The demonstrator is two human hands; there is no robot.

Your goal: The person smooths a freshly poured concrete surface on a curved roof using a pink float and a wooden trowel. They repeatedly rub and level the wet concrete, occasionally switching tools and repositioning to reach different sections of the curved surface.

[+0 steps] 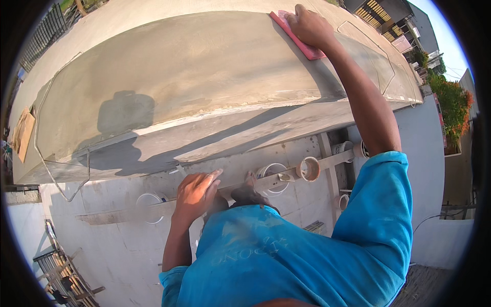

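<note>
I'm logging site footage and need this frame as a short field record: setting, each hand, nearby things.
setting: outdoors, high up beside a wet grey cement slab
right hand: arm stretched out, pressing a pink sponge float flat on the slab
left hand: resting on a wooden plank, fingers spread
nearby: white buckets on the tiled floor below
clothing: blue shirt

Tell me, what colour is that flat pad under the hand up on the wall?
Pink; the flat rectangular pad shows best in the head view.
</note>
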